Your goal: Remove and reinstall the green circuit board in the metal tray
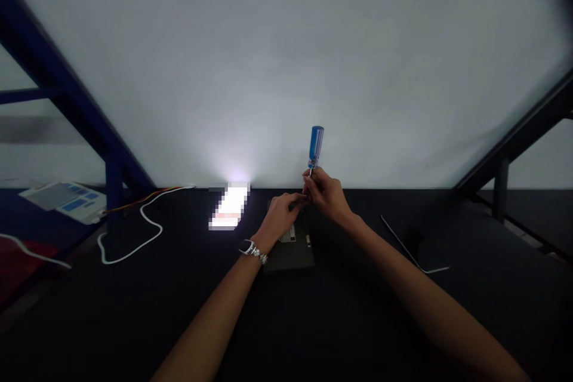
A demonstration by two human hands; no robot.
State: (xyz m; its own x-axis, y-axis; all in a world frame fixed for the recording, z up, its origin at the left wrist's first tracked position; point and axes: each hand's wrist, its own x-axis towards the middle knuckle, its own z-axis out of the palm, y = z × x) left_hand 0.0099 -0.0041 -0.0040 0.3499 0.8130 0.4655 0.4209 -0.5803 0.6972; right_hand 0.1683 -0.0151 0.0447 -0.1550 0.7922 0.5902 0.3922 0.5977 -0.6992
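Blue-handled screwdriver (316, 142), nearly upright at the frame's centre, its shaft pinched in the fingers of the right hand (329, 194). Below, lower centre, a flat dark device (289, 261) on the black table (313, 322); the left hand (282, 215) lies over its upper part, its grip impossible to tell. Left of centre: a bright pixelated panel (230, 206); farther left, a white cable (162, 229).

A device (289, 261) lies on the table (358, 322), the left hand (281, 215) over its far part. Right of that hand, the right hand (329, 193) holds a screwdriver (316, 143). A screen (230, 206) lies left of the device, a cable (162, 229) farther left. Behind stands the wall (286, 59).
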